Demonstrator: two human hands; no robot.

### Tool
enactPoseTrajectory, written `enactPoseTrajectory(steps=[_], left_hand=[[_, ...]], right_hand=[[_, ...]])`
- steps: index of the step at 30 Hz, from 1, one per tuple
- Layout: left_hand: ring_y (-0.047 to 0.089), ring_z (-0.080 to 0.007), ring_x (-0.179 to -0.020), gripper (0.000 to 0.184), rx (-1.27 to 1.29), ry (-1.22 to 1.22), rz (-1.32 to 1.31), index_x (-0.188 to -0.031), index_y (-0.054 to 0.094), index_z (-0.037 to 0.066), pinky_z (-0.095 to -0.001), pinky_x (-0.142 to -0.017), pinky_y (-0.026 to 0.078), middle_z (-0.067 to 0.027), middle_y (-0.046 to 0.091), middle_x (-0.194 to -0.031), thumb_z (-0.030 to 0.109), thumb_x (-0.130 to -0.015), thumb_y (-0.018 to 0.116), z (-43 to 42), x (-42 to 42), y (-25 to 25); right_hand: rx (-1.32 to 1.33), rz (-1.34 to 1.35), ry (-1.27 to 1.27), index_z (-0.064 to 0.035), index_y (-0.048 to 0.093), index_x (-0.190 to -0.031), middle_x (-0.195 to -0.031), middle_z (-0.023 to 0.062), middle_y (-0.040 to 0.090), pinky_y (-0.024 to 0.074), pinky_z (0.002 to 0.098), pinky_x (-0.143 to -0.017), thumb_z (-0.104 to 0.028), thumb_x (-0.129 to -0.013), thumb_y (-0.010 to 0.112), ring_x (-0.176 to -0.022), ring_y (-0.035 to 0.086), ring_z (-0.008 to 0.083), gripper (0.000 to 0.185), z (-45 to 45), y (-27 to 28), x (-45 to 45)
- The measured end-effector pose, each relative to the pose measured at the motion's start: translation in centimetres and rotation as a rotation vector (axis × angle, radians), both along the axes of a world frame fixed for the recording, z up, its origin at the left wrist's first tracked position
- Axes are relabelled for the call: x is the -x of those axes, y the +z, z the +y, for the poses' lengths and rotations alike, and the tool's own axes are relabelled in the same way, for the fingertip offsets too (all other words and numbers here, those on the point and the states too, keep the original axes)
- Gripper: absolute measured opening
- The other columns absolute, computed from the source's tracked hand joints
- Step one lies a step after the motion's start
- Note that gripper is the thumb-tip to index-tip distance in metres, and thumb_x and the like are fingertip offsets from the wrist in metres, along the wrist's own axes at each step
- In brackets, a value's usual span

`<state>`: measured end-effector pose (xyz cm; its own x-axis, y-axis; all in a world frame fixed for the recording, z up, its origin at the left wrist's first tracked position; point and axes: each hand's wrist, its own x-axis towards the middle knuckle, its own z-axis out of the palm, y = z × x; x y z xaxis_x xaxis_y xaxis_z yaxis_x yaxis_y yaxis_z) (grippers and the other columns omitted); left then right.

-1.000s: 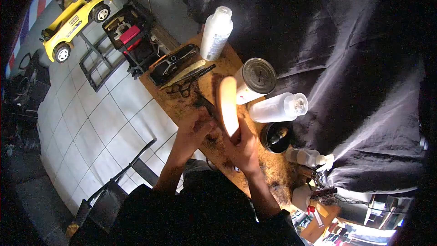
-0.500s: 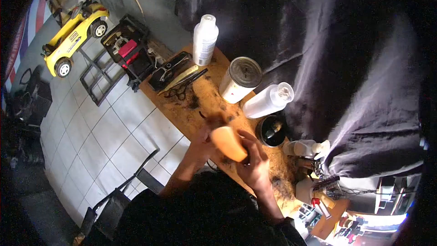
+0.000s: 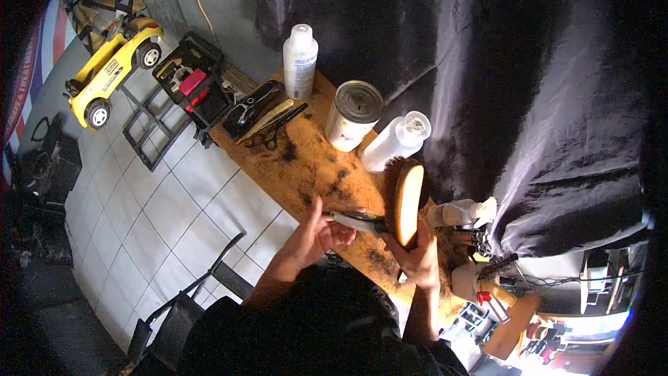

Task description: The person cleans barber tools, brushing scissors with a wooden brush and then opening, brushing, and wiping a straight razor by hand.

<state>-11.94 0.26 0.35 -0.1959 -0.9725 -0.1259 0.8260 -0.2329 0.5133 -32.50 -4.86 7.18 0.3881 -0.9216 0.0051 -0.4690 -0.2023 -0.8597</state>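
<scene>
My right hand (image 3: 415, 259) is closed round a brush with an orange wooden back (image 3: 409, 202) and dark bristles, held upright on edge above the table. Left of it, my left hand (image 3: 316, 237) has its thumb raised and apart from the fingers. A long grey tool with a dark end (image 3: 356, 222), its kind unclear, spans from the left fingers towards the right hand. I cannot tell which hand bears its weight. Behind the brush stand a white bottle (image 3: 395, 143) and a white tin with a dark lid (image 3: 355, 117).
Dark hair clippings lie over the wooden table (image 3: 278, 174). At its far end are scissors (image 3: 263, 141), a black tray (image 3: 243, 117) and another white bottle (image 3: 300, 63). A spray bottle (image 3: 459, 213) stands at the right, by the dark curtain (image 3: 543, 132). A yellow toy car (image 3: 115, 69) is at the left.
The brush has moved right and turned from its broad back to its edge. My left hand has parted from it, and the grey tool has come into sight. The black bowl is now hidden.
</scene>
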Motion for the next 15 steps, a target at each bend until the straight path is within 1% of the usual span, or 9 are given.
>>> enactPoseTrajectory(steps=[1,2,5,6,7,9,10,12,15], left_hand=[[0.061,-0.0222,-0.092,0.073,0.03,-0.141,0.111,-0.118,0.049,-0.005,-0.0346,-0.08,0.05,-0.0167,0.061,-0.102,0.059,-0.091,0.027,0.1,-0.4,-0.3],[0.063,-0.0245,-0.085,0.075,-0.163,-0.117,-0.041,-0.116,0.051,-0.005,-0.037,-0.075,0.05,-0.0179,0.063,-0.098,0.06,-0.091,0.025,0.4,-0.6,-0.3],[0.064,-0.0259,-0.079,0.071,-0.29,-0.25,-0.144,-0.109,0.056,-0.004,-0.0355,-0.068,0.05,-0.0182,0.064,-0.094,0.059,-0.091,0.028,0.7,-1.4,0.4],[0.063,-0.0218,-0.076,0.058,-0.154,-0.374,-0.072,-0.098,0.059,-0.001,-0.0322,-0.064,0.049,-0.0149,0.065,-0.086,0.051,-0.093,0.034,0.6,-1.9,1.1],[0.063,-0.0218,-0.076,0.058,-0.158,-0.378,-0.077,-0.098,0.059,-0.001,-0.0322,-0.064,0.049,-0.0149,0.065,-0.086,0.051,-0.093,0.034,0.6,-1.8,1.3],[0.061,-0.0139,-0.072,0.036,-0.044,-0.483,-0.438,-0.1,0.057,0.0,-0.0249,-0.065,0.05,-0.0093,0.063,-0.083,0.035,-0.093,0.049,0.2,-1.4,1.6],[0.059,-0.0112,-0.07,0.028,-0.035,-0.544,-0.482,-0.095,0.057,0.003,-0.0234,-0.063,0.048,-0.0062,0.062,-0.081,0.029,-0.094,0.048,-0.1,-1.0,1.4],[0.06,-0.0109,-0.07,0.027,-0.038,-0.521,-0.452,-0.094,0.057,0.003,-0.023,-0.062,0.047,-0.0062,0.062,-0.081,0.029,-0.094,0.048,-0.3,-0.4,1.7],[0.058,-0.0096,-0.068,0.027,-0.059,-0.46,-0.363,-0.094,0.057,0.003,-0.0222,-0.059,0.046,-0.0065,0.062,-0.082,0.028,-0.095,0.047,-0.5,0.5,1.8]], right_hand=[[-0.033,0.029,0.007,-0.0004,0.057,-0.101,-0.076,0.0119,0.065,0.0486,0.0282,-0.058,-0.009,-0.076,0.071,-0.065,0.061,0.0119,0.031,0.1,0.1,0.4],[0.033,-0.057,0.034,-0.0002,0.057,-0.102,-0.077,0.0106,0.065,0.0492,0.0278,-0.06,-0.008,-0.075,0.071,-0.066,0.061,0.0108,0.031,0.1,0.3,0.4],[-0.084,-0.135,0.094,0.0003,0.057,-0.104,-0.078,0.01,0.066,0.0496,0.0276,-0.062,-0.008,-0.075,0.071,-0.066,0.061,0.0115,0.033,-0.1,0.4,1.4],[-0.086,-0.14,0.089,0.0003,0.057,-0.104,-0.078,0.01,0.066,0.0496,0.0276,-0.062,-0.008,-0.075,0.071,-0.066,0.061,0.0115,0.033,-0.2,0.3,1.8],[-0.123,-0.092,0.133,0.0005,0.056,-0.106,-0.08,0.0105,0.066,0.0497,0.0281,-0.063,-0.007,-0.074,0.071,-0.069,0.062,0.0125,0.035,-0.4,0.3,2.2],[-0.155,-0.048,0.176,0.0008,0.056,-0.107,-0.083,0.0111,0.065,0.0498,0.0286,-0.063,-0.006,-0.073,0.071,-0.071,0.062,0.0134,0.038,-0.5,0.3,2.2],[-0.12,-0.042,0.186,0.0024,0.055,-0.105,-0.081,0.0094,0.064,0.0499,0.027,-0.062,-0.003,-0.075,0.069,-0.07,0.061,0.0125,0.033,-0.3,0.4,1.9],[0.109,-0.012,0.201,0.0036,0.054,-0.103,-0.081,0.009,0.061,0.0485,0.0284,-0.065,-0.004,-0.075,0.069,-0.072,0.06,0.0159,0.033,-0.3,0.9,1.1],[0.191,-0.004,0.06,0.0019,0.054,-0.106,-0.085,0.0113,0.06,0.047,0.0313,-0.068,-0.005,-0.073,0.071,-0.076,0.059,0.0208,0.038,-0.1,2.1,0.1]])
